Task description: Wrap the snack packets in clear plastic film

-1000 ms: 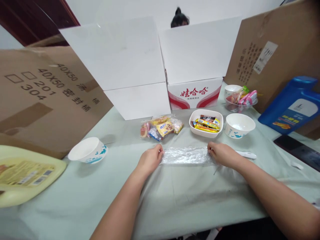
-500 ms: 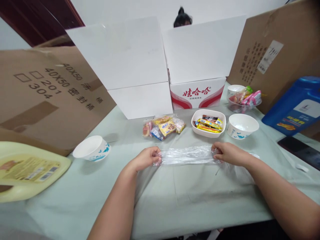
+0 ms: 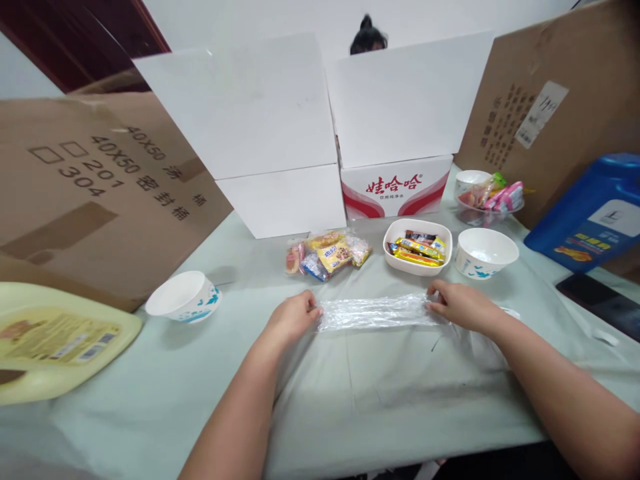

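Observation:
A gathered strip of clear crinkled plastic film (image 3: 375,313) stretches sideways between my hands, just above the cloth-covered table. My left hand (image 3: 295,315) pinches its left end between thumb and fingers. The right end is in the closed fingers of my right hand (image 3: 454,305). Beyond the film lies a pile of wrapped snacks (image 3: 330,255). To the right of that pile, a white square bowl (image 3: 417,268) holds several snack bars (image 3: 417,248).
A white paper bowl (image 3: 183,297) stands at left, another paper bowl (image 3: 486,253) at right. Behind it is a clear dish (image 3: 487,215) of wrapped sweets. Cardboard boxes (image 3: 100,200) wall the back. A yellow jug (image 3: 60,347), blue bottle (image 3: 590,213) and phone (image 3: 603,303) flank the table.
The bunched ends of the film at both hands have thinned out, and the strip looks flatter and longer. My fingers have shifted slightly on it; the bowls and snacks stay put.

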Available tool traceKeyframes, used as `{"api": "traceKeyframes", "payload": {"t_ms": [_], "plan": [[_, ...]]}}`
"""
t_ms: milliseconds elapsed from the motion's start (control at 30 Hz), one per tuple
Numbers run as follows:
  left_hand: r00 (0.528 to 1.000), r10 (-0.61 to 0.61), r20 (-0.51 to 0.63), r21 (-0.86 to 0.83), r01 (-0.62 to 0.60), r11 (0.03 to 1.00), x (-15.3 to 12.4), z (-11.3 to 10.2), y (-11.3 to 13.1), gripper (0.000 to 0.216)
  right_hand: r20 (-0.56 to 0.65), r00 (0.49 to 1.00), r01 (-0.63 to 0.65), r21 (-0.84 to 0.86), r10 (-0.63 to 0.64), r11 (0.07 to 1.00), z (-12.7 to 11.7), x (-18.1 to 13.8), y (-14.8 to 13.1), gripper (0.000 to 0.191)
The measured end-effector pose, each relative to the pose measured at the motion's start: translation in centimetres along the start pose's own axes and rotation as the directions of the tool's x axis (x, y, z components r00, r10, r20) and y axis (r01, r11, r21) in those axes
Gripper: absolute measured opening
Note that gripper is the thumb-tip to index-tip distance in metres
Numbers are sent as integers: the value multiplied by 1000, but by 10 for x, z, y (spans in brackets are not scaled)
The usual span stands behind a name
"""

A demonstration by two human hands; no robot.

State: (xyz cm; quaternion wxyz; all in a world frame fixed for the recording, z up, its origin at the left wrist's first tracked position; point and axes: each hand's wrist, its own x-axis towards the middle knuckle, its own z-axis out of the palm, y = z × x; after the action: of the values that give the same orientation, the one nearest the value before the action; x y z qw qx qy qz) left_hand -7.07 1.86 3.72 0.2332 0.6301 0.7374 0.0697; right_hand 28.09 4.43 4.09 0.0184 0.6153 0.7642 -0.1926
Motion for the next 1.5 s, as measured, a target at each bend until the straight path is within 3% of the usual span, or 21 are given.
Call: {"api": "traceKeyframes", "payload": {"t_ms": [33,100,133,200,267,333,467,533,667,733,833,900,967,1000,1100,1167,1200,1233,1367,1500], "plan": [[992,-11,-123,112,25,993,-4,1,6,13,-58,998,-14,-61,10,998,1,-1,-1,29],[932,36,-361,278,71,958,-14,6,19,17,-219,975,-2,-145,-31,989,4,-5,-5,29],[905,93,-416,316,48,948,-20,11,26,19,-300,949,44,-163,-92,986,6,-7,-8,27],[897,259,-358,354,-126,927,-28,22,37,21,-378,878,243,-179,-295,953,10,-10,-16,23],[898,399,-186,343,-321,883,-32,33,44,19,-316,802,476,-174,-506,862,15,-11,-23,21],[895,440,-70,341,-393,854,-31,39,45,24,-200,779,575,-148,-594,804,17,-10,-26,22],[910,411,-42,391,-364,845,-24,38,38,42,-68,876,463,-166,-478,871,10,-8,-13,48],[909,414,-48,397,-363,843,-23,36,36,42,-48,890,441,-162,-454,883,4,-8,-3,49],[885,432,-174,401,-337,852,-32,41,44,29,-49,836,535,-145,-546,832,2,-9,3,13],[850,487,-203,360,-397,844,-41,47,52,27,-85,810,559,-185,-580,808,3,-13,-5,11],[791,602,-113,265,-560,785,-54,58,61,42,-157,758,600,-211,-633,772,2,-31,-26,15],[754,657,-26,213,-638,740,-60,63,64,53,-130,710,678,-135,-692,722,-3,-50,-39,16],[691,720,61,142,-720,679,-63,65,65,49,-34,666,746,8,-745,666,-10,-67,-46,18],[638,762,109,85,-770,632,-63,65,66,43,14,648,759,83,-762,646,-14,-73,-47,18],[398,886,238,-166,-882,441,-60,65,67,26,97,633,722,282,-768,631,-23,-74,-40,18],[285,916,283,-324,-870,371,-56,66,67,23,99,666,651,407,-739,641,-24,-63,-32,13],[277,914,295,-379,-844,379,-54,66,67,24,85,698,604,465,-711,647,-23,-56,-29,11],[301,904,303,-417,-811,410,-52,67,66,26,63,736,553,519,-674,652,-19,-47,-27,10],[445,835,324,-540,-637,549,-46,69,62,45,-128,876,440,606,-465,662,8,-12,-30,20],[452,817,357,-675,-479,561,-43,68,61,36,-289,883,465,418,-370,781,36,14,-39,18]]}}
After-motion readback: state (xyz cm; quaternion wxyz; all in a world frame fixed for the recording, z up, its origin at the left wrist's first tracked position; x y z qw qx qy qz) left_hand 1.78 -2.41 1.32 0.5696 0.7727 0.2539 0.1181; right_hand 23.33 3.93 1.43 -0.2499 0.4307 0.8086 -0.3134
